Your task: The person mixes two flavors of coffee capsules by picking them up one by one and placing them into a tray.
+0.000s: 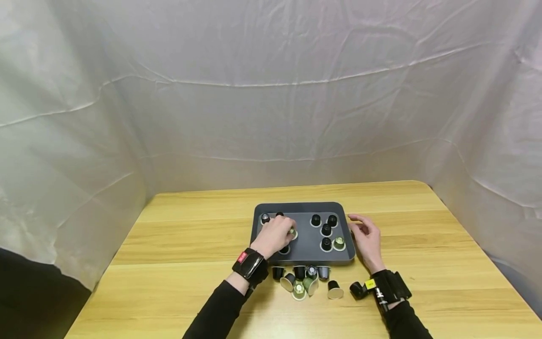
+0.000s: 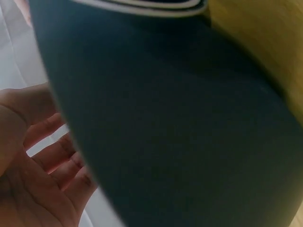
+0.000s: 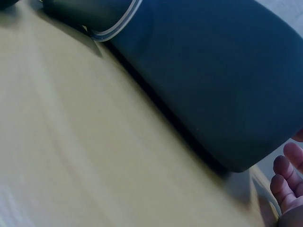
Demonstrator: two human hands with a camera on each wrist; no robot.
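Observation:
A dark grey tray [image 1: 306, 256] lies on the wooden table with coffee capsules standing on it. My left hand [image 1: 273, 235] reaches over its left half, fingertips pinching a green coffee capsule [image 1: 293, 231]. Black capsules [image 1: 284, 250] stand close around that hand, partly hidden by it. At the tray's right edge is my right hand [image 1: 367, 241], its fingers loosely bent and holding nothing, thumb right at the rim. In the left wrist view the tray's side [image 2: 156, 118] hides part of the fingers [image 2: 54, 158]. The right wrist view shows bent fingers [image 3: 284, 182] by the tray's corner.
On the tray's right half stand several black capsules [image 1: 326, 230] and one green capsule [image 1: 339, 243]. More capsules lie loose in front of the tray, among them a green one [image 1: 298, 291] and a black one [image 1: 334, 288]. Pale sheeting [image 1: 271, 117] hangs behind the table.

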